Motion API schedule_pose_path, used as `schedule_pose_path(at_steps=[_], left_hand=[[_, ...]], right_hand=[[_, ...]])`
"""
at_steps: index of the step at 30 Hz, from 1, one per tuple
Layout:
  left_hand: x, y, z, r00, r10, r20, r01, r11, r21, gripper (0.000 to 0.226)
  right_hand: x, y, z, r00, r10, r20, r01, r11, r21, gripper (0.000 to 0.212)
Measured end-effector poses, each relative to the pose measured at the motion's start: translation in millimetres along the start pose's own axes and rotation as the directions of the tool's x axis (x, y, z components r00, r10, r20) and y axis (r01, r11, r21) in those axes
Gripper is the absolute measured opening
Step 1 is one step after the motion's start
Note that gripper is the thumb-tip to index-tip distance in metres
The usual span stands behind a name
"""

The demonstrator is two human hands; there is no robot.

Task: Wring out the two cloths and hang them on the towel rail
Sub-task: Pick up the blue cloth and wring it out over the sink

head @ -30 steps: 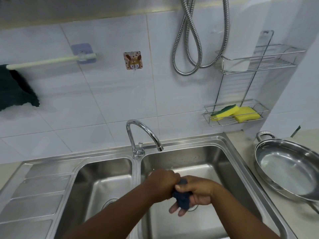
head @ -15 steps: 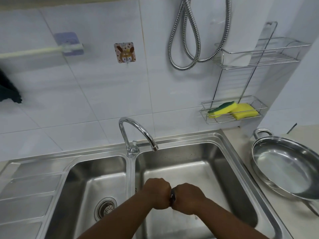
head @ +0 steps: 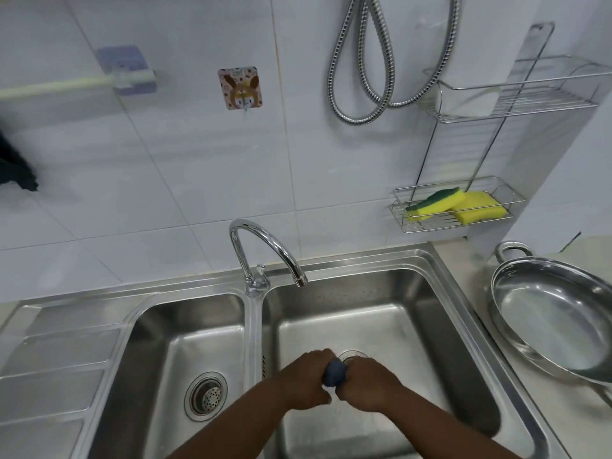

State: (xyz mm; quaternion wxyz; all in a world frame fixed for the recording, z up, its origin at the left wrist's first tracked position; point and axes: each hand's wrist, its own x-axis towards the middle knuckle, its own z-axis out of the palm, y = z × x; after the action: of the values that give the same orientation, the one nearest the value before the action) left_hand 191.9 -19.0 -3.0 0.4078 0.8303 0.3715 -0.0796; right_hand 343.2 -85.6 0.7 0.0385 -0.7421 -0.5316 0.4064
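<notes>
Over the right basin (head: pixel 381 313) of the steel double sink, the left hand (head: pixel 303 380) and the right hand (head: pixel 367 384) are both clenched into fists around a blue cloth (head: pixel 335 376), knuckles nearly meeting. The cloth is bunched into a tight roll between the two fists; only a short rounded stretch of it shows in the gap, the rest buried inside the palms. It is held above the basin floor, just in front of the drain (head: pixel 352 356) that peeks out behind it. To the left lies the smaller left basin (head: pixel 198 329) with its strainer (head: pixel 206 395), and beyond that the ribbed drainboard (head: pixel 56 362). A steel pan (head: pixel 549 319) sits on the counter to the right of the sink. Further back, the curved tap (head: pixel 265 250) rises from the divider, its spout over the right basin. On the tiled wall, a wire rack (head: pixel 458 223) holds two yellow sponges (head: pixel 457 207). Higher up at left, the towel rail (head: pixel 66 84) runs out of frame, and a dark cloth (head: pixel 16 167) shows below it at the left edge; its top is cut off by the edge.
</notes>
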Motion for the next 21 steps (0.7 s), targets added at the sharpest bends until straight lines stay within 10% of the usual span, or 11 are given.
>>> schedule_pose_path(at_steps=[2, 5, 12, 17, 21], left_hand=[[-9, -6, 7, 0.973, 0.180, -0.142, -0.164, 0.980, 0.114, 0.077], [-18, -9, 15, 0.882, 0.401, -0.248, -0.308, 0.888, 0.342, 0.084], [-9, 7, -19, 0.551, 0.789, -0.272, -0.385, 0.529, 0.756, 0.023], [-4, 19, -38, 0.754, 0.636, -0.165, -0.253, 0.513, 0.820, 0.019], [-1, 19, -22, 0.940, 0.336, -0.060, -0.174, 0.622, 0.764, 0.017]], right_hand=[[-1, -1, -12, 0.944, 0.159, 0.291, -0.267, 0.884, 0.383, 0.015], [-9, 2, -24, 0.795, -0.028, 0.605, -0.487, 0.565, 0.666, 0.030], [-32, -6, -16, 0.505, -0.564, 0.653, -0.522, 0.403, 0.752, 0.021], [-19, -12, -21, 0.739, -0.179, 0.650, -0.447, 0.591, 0.672, 0.033], [-8, -25, -18, 0.979, 0.062, 0.197, -0.094, 0.983, 0.160, 0.026]])
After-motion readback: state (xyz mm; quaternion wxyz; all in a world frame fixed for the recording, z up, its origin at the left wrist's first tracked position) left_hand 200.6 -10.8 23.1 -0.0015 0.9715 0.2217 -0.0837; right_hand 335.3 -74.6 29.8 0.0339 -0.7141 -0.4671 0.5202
